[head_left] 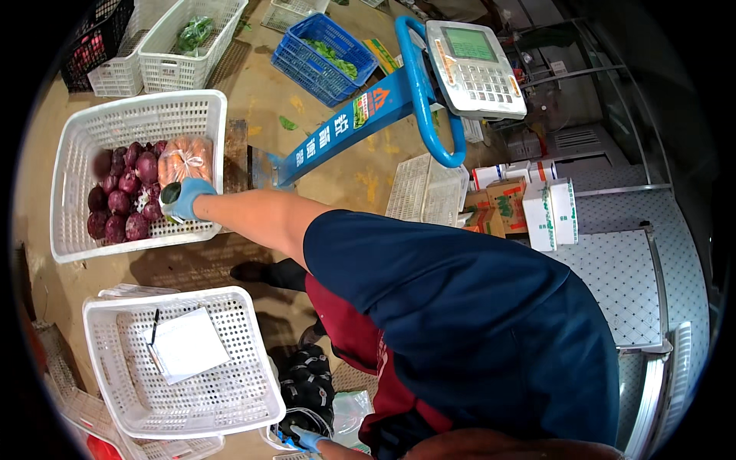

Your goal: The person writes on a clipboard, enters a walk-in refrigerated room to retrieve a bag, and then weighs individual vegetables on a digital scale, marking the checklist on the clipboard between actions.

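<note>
My right arm reaches left across the view, and my right hand (189, 199), in a blue glove, is at the right side of a white perforated crate (69, 180). Its fingers are closed around a dark green rounded thing (170, 193), whose kind I cannot make out. Beside it in the crate lie several purple onions (123, 199) and a clear tied bag of orange carrots (184, 159). At the bottom edge my left hand (310, 438), also blue-gloved, is partly visible next to a bundle of dark things (307, 383) with pale cords; its fingers look closed, their hold unclear.
A platform scale with a blue post (345, 126) and display head (475, 69) stands beyond my arm. A white crate (100, 360) nearer me holds paper (188, 345) and a pen. Farther off are a blue crate (287, 65) of greens, more white crates (153, 73) and cartons (510, 203).
</note>
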`<action>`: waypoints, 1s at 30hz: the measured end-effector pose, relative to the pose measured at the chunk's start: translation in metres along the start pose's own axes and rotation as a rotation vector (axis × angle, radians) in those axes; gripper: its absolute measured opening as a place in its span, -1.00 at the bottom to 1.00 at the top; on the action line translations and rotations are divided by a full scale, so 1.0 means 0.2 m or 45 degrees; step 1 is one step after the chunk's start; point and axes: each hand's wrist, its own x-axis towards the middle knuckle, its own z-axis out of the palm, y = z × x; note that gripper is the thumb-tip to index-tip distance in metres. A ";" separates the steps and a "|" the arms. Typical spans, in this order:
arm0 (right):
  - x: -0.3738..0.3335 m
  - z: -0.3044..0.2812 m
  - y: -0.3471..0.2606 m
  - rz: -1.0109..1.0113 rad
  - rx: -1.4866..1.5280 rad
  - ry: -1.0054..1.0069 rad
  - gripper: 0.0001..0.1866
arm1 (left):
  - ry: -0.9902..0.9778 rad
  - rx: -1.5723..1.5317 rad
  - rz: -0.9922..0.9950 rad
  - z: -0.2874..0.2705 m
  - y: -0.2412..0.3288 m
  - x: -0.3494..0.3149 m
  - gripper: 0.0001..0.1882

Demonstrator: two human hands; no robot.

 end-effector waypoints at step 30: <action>-1.79 -1.55 0.73 -0.175 -0.642 0.845 -0.27 | -0.700 -0.590 1.166 -0.54 1.64 -0.89 -0.26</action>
